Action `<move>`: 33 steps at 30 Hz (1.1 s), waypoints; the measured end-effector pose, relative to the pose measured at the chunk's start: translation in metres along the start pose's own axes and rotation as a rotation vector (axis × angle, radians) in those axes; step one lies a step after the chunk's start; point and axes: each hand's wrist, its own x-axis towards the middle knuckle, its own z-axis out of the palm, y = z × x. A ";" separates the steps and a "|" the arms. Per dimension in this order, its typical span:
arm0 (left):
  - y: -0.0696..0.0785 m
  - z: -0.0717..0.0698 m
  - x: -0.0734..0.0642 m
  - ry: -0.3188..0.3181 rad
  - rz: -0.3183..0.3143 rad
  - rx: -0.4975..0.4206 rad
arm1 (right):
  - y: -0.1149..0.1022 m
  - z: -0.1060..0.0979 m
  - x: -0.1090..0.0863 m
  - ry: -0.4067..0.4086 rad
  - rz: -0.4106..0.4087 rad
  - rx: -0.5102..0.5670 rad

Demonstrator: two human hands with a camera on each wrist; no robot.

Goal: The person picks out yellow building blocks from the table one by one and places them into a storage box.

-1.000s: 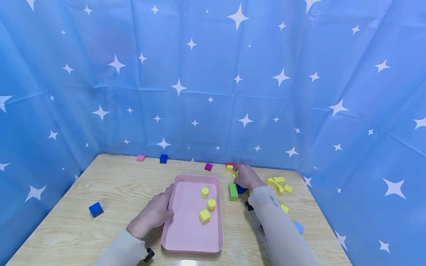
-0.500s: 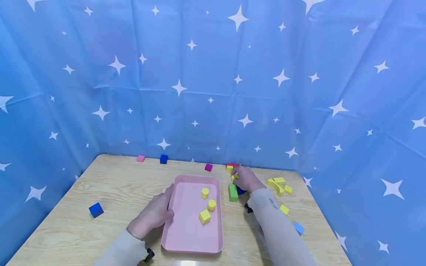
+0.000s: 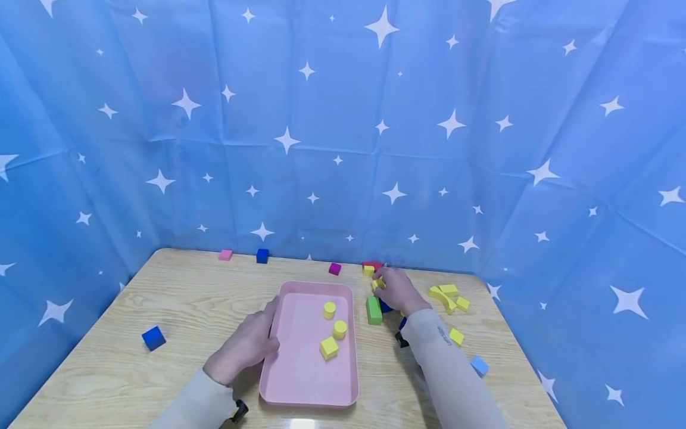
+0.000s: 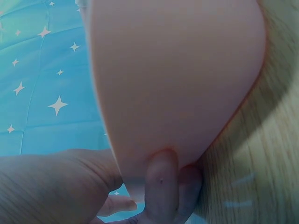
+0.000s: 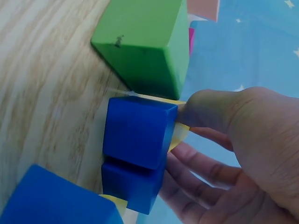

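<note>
My left hand grips the left wall of a pink tray, thumb over the rim, fingers against the outer side, as the left wrist view of the tray wall shows. Two yellow cylinders and a yellow cube lie in the tray. Beyond its far right corner, my right hand pinches a yellow block. The right wrist view has this yellow block between thumb and fingers, partly hidden behind two dark blue blocks. A green block stands close by.
Behind the right hand, another small yellow block sits before a red block. A yellow arch lies among yellow blocks at right, with a light blue block nearer. Magenta, pink and blue blocks are scattered left.
The right hand's fingers have closed on the yellow block, which now shows more between them. My left hand and the tray have stayed put.
</note>
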 end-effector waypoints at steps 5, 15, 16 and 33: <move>0.000 0.001 0.000 0.005 0.004 0.000 | -0.004 -0.002 -0.006 0.036 -0.020 0.007; 0.000 0.001 0.002 0.000 -0.008 -0.007 | -0.023 -0.001 -0.021 0.095 -0.044 0.048; 0.000 0.001 0.002 0.000 -0.006 -0.007 | -0.025 0.000 -0.023 0.100 -0.048 0.048; -0.002 0.002 0.002 -0.007 -0.005 -0.002 | -0.069 0.004 -0.058 0.102 -0.021 0.137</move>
